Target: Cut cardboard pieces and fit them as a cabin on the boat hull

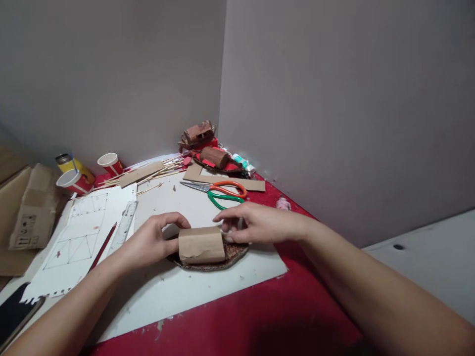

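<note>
A small model boat hull (237, 252) of dark brown corrugated cardboard lies on a white sheet in front of me. On it sits an arched cardboard cover (202, 245), plain tan with a crease near its lower edge. My left hand (158, 237) grips the cover's left end, thumb at the near side and fingers behind. At the right end, my right hand (243, 225) has its thumb and curled fingers on the cover's edge, with the forefinger stretched over the far side. Just beyond that hand lie scissors (226, 189) with one orange and one green handle.
Two brown model boats (215, 157) stand at the back corner by the walls. Wooden sticks (159, 173), cardboard strips (237, 182) and paper cups (110, 164) lie behind. Leftward are drawn plans (79, 232), a ruler (125, 225), a dark red pencil (103, 245) and a cardboard box (35, 207).
</note>
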Demonstrator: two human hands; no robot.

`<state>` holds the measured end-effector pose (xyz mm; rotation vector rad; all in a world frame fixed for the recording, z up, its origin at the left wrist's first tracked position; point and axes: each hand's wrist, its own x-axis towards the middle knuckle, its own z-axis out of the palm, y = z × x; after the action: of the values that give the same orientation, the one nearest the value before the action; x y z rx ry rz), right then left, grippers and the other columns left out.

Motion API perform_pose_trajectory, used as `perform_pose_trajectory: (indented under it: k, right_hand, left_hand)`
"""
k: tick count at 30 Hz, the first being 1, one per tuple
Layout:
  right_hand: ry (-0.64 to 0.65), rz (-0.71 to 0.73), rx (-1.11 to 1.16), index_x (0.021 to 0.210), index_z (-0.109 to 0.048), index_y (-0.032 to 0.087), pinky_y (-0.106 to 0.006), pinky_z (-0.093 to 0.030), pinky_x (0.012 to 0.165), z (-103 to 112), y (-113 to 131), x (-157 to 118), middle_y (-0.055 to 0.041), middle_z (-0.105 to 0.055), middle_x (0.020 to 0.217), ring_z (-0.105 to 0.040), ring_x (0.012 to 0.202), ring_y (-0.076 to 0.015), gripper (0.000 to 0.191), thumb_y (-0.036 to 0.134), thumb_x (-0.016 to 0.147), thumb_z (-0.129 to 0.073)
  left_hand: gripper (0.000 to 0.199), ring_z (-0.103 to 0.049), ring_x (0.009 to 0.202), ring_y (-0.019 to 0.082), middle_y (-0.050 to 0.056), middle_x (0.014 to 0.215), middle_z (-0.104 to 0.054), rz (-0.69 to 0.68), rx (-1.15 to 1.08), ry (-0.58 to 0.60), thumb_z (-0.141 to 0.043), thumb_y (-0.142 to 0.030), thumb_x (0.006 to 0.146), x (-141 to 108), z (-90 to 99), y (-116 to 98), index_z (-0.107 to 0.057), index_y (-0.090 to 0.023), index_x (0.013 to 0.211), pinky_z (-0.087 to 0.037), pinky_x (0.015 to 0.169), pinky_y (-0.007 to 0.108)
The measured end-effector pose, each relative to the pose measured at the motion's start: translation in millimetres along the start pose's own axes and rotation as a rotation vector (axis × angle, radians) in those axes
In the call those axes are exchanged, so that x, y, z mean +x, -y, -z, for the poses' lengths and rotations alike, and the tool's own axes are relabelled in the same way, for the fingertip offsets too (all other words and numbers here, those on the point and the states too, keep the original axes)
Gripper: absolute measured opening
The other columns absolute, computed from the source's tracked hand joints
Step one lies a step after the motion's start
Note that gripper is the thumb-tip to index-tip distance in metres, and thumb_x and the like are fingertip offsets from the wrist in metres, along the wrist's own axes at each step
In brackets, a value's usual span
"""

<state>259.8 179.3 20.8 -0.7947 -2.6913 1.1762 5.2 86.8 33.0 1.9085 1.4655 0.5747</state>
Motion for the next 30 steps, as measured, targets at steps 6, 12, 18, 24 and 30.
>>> perform_pose_trajectory:
  k: [6,12,18,24,30]
  right_hand:
    - [-0.157,0.160,-0.097,0.123,-0.067,0.011,-0.030,-0.047,0.083,-5,9,-6,-0.0120,-0.071,0.111,-0.064,0.095,-0.0213,0.043,0.011,0.080,-0.067]
    - [-0.222,0.194,-0.156,0.104,-0.073,0.017,-0.027,-0.038,0.065,-12,6,2,-0.0071,-0.073,0.097,-0.061,0.086,-0.0195,0.026,0.010,0.083,-0.059]
    - [-0.265,0.206,-0.143,0.084,-0.068,0.018,-0.028,-0.025,0.053,-15,2,5,-0.0040,-0.068,0.085,-0.049,0.067,-0.0152,0.016,0.009,0.079,-0.056]
    - [-0.265,0.215,-0.139,0.080,-0.065,0.018,-0.027,-0.024,0.052,-16,0,7,-0.0025,-0.065,0.079,-0.042,0.061,-0.0137,0.014,0.008,0.076,-0.056]
    - [-0.291,0.228,-0.118,0.078,-0.065,0.018,-0.027,-0.024,0.052,-16,-4,9,-0.0023,-0.064,0.076,-0.043,0.062,-0.0139,0.013,0.008,0.075,-0.057]
  left_hand:
    - [0.018,-0.069,0.085,0.019,0.001,0.091,-0.074,-0.222,0.247,-0.119,-0.055,-0.014,0.080,3,-1.7,4,-0.067,-0.022,0.090,-0.054,0.078,0.030]
    - [0.024,-0.072,0.092,0.020,-0.002,0.089,-0.074,-0.401,0.410,-0.159,-0.059,-0.010,0.078,7,4.0,23,-0.064,-0.025,0.095,-0.053,0.098,0.036]
    - [0.026,-0.069,0.089,0.016,-0.003,0.092,-0.070,-0.436,0.347,-0.069,-0.060,-0.007,0.079,9,8.2,28,-0.062,-0.026,0.096,-0.048,0.107,0.038]
    - [0.029,-0.069,0.085,0.018,-0.003,0.089,-0.070,-0.448,0.343,-0.079,-0.061,-0.005,0.075,11,8.6,32,-0.063,-0.025,0.096,-0.049,0.107,0.041]
    - [0.028,-0.067,0.091,0.021,-0.001,0.091,-0.069,-0.346,0.320,-0.079,-0.062,-0.007,0.076,7,7.3,30,-0.063,-0.027,0.096,-0.045,0.110,0.049]
